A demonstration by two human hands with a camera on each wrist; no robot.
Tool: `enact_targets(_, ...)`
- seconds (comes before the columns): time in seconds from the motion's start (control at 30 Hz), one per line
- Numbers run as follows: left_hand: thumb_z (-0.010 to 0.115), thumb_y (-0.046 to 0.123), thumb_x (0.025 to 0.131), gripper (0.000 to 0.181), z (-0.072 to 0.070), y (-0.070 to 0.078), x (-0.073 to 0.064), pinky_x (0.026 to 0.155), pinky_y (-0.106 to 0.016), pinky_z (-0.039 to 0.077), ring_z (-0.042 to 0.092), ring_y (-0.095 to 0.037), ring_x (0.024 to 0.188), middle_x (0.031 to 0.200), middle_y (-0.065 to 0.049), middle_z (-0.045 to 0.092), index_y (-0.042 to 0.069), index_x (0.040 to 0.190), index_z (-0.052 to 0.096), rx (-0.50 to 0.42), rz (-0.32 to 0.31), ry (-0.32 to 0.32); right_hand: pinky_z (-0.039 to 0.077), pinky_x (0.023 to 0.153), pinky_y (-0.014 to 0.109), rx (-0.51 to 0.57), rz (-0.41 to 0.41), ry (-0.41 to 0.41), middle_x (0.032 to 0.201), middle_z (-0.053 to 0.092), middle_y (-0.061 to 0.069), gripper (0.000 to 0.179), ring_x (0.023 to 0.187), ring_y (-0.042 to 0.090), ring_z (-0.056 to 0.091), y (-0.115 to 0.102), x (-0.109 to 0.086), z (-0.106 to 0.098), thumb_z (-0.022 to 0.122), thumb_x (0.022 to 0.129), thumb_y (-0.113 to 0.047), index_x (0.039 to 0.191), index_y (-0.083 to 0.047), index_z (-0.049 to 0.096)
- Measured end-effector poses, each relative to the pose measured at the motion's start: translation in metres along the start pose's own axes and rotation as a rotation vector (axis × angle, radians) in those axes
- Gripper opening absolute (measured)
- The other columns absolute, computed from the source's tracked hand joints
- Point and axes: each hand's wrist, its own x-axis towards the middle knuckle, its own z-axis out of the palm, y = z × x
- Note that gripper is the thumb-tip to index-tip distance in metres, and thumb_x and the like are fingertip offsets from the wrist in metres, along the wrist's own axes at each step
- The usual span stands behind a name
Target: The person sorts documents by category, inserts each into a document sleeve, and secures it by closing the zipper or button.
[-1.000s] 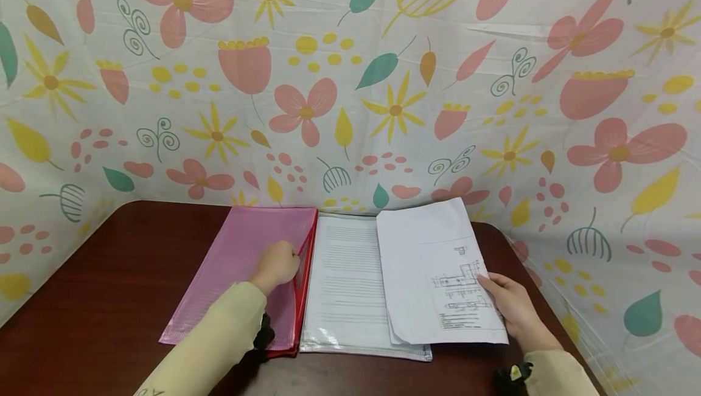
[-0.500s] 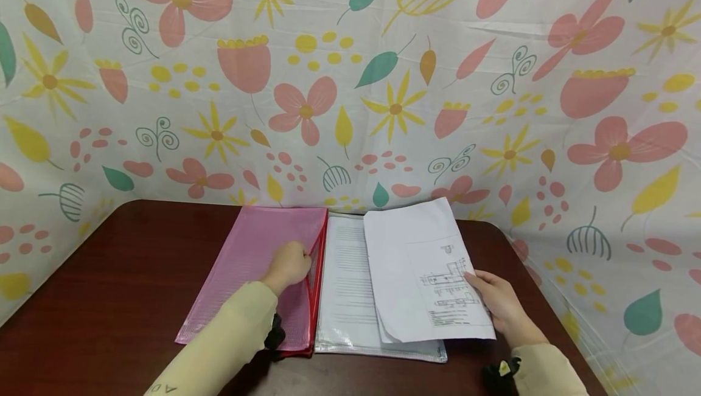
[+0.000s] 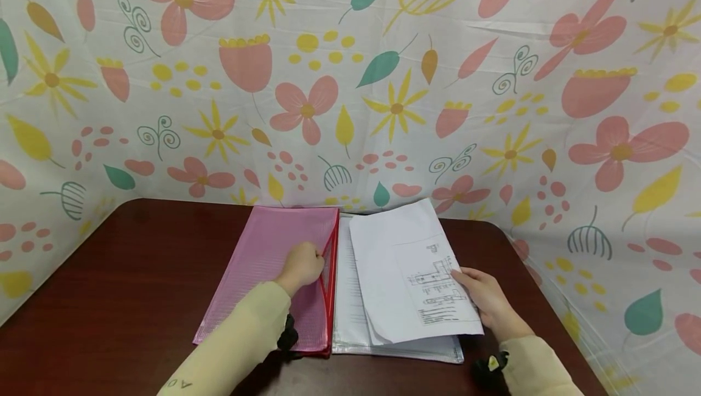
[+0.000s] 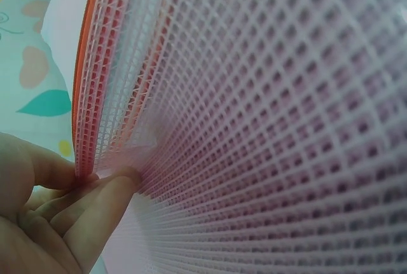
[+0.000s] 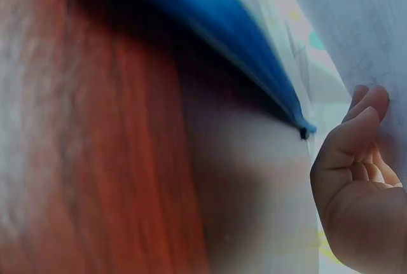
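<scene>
A pink mesh zip folder (image 3: 246, 286) with a red zip edge lies on the table. My left hand (image 3: 302, 264) pinches its upper layer near the right edge, holding the mouth apart in a narrow gap. In the left wrist view, thumb and fingers of the left hand (image 4: 70, 204) meet on the mesh (image 4: 267, 109) beside the orange-red edge. My right hand (image 3: 487, 298) grips the right edge of white paper (image 3: 383, 256) printed with line drawings. The paper tilts over a whitish clear folder (image 3: 347, 323), covering much of it. In the right wrist view, the right hand (image 5: 356, 191) holds the paper (image 5: 362, 26).
A dark red-brown wooden table (image 3: 109, 274) carries everything. Behind it and at the sides hangs a white cloth (image 3: 339, 49) with flower and leaf prints. A blue strip (image 5: 216, 20) shows above the table in the right wrist view.
My left hand and the pink folder have shifted right, and the whitish folder has slid right too. My right hand has carried the paper left, closer to the pink folder's mouth.
</scene>
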Motion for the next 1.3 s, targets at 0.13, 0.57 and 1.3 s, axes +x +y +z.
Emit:
enact_targets(0.13,0.049,0.001,0.085,0.046,0.004,0.005,0.000,0.042,-0.021,0.021,0.020,-0.008,0.045,0.048,0.008,0.019,0.016,0.048,0.026,-0.014,0.020,0.012,0.056,0.060,0.032,0.005,0.007,-0.001,0.081,0.067,-0.004,0.058,0.068,0.013,0.067,-0.001,0.000,0.003,0.057,0.094,-0.033,0.136,0.003,0.041)
enact_targets(0.57,0.049,0.000,0.083,0.045,0.010,0.017,-0.001,0.043,-0.022,0.022,0.022,-0.010,0.047,0.049,0.007,0.020,0.016,0.048,0.027,0.006,0.037,0.041,0.056,0.061,0.032,0.000,-0.004,-0.018,0.083,0.067,-0.003,0.057,0.069,0.013,0.067,-0.007,-0.001,0.012,0.057,0.094,-0.032,0.136,0.003,0.041)
enact_targets(1.3,0.048,0.005,0.087,0.025,0.014,0.032,0.003,0.049,-0.031,0.041,0.049,-0.019,0.058,0.064,-0.005,0.054,0.008,0.064,0.054,0.243,-0.036,-0.022,0.050,0.063,0.024,-0.055,-0.060,0.109,0.098,0.061,0.007,0.048,0.073,0.008,0.058,-0.019,0.001,0.052,0.053,0.095,-0.027,0.132,0.004,0.048)
